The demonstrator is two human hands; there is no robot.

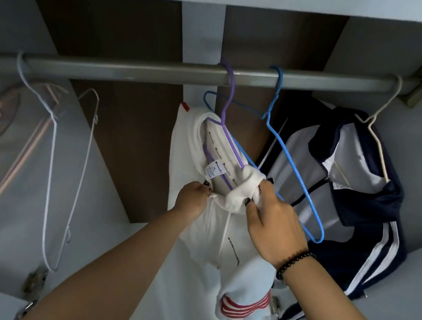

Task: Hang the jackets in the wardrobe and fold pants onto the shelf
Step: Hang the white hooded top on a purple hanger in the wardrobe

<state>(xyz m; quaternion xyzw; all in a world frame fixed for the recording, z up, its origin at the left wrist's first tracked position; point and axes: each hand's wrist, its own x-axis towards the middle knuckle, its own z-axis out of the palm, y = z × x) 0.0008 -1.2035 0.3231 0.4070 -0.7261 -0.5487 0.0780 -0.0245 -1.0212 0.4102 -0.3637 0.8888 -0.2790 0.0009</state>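
While the white jacket [209, 224] hangs on the purple hanger [228, 101] under the rail [163, 69], our left hand [193, 199] and right hand [273, 216] pinch its collar — soft, light cloth, best gripped at that thick edge.

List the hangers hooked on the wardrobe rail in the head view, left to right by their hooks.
Pale white wire hanger → purple hanger carrying the white jacket → blue hanger, empty → cream hanger carrying the navy and white jacket.
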